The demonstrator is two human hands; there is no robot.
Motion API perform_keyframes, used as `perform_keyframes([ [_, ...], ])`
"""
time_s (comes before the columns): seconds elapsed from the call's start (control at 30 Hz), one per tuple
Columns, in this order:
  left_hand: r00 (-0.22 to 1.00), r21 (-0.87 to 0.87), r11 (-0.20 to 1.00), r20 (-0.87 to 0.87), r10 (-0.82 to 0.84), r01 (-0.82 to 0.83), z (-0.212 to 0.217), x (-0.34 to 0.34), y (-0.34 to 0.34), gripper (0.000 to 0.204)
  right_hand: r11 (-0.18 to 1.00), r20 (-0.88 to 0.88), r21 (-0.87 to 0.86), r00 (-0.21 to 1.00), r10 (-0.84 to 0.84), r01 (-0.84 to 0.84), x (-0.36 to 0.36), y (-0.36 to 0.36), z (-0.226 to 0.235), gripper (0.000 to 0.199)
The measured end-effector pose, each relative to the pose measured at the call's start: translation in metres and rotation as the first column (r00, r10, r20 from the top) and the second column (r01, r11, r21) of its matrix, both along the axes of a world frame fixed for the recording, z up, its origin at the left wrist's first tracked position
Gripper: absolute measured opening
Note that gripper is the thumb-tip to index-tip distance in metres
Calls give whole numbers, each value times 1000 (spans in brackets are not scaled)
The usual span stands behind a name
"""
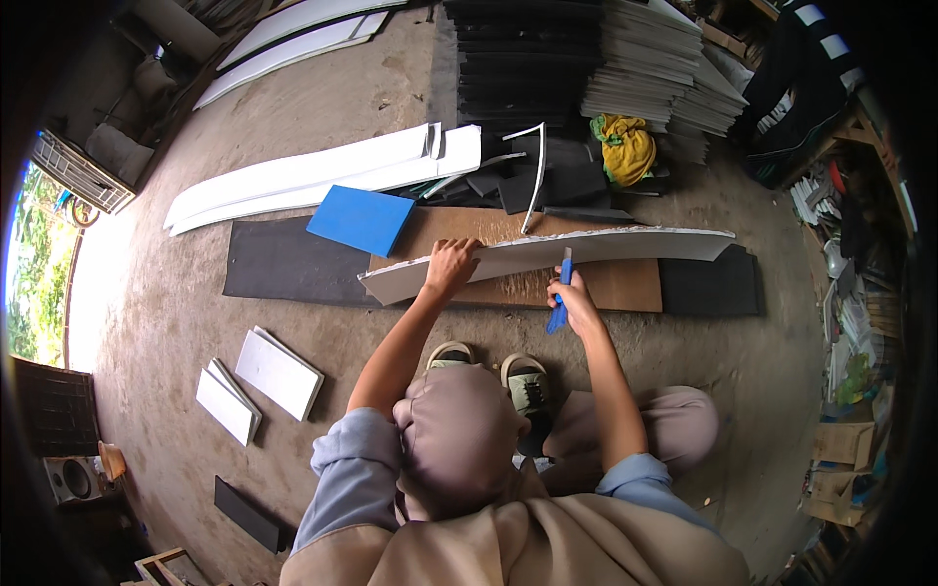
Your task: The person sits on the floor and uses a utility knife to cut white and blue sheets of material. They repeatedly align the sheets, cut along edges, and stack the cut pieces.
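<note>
My L hand [452,266] grips the long white sheet [606,251] left of its middle, fingers curled over the far edge; R hand [578,301] is closed round a blue cutter [560,313], blade twd the sheet. Sheet's tilted over the brown board [625,290], L end nr the board's L edge, R end past its R edge, over the black mat [283,264]. Risk imo: R end's unheld, so sheet could flex/twist & blade skid or nick me. Can't tell if blade touches; L thumb + sheet underside hidden.
</note>
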State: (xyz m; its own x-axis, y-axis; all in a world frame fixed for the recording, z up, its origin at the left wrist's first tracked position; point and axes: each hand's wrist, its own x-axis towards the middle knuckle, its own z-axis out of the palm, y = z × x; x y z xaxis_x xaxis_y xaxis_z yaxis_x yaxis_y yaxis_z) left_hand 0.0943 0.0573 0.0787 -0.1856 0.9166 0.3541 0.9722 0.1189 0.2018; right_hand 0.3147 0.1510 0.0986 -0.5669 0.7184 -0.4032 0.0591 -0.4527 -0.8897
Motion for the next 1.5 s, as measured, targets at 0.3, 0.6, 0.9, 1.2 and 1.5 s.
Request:
perform_keyframes([
  [0.3, 995, -119, 992, 93, -40, 51, -2, 23, 32, 27, 930, 369, 291, 923, 106, -223, -28, -28, 17, 27],
  [0.6, 995, -45, 996, 66, -78, 81, -9, 16, 37, 20, 616, 684, 662, 680, -263, -428, -55, -46, -4, 36],
  [0.9, 993, -33, 993, 28, -111, 112, -15, 17, 39, 22, 649, 731, 604, 646, -221, -462, -61, -49, -13, 32],
  [1.2, 991, -44, 992, 68, -114, 117, -16, 18, 39, 21, 644, 711, 612, 675, -195, -458, -61, -54, -8, 34],
  [1.5, 986, -84, 989, 123, -110, 121, -14, 19, 40, 19, 718, 765, 535, 616, -189, -445, -61, -52, -22, 28],
])
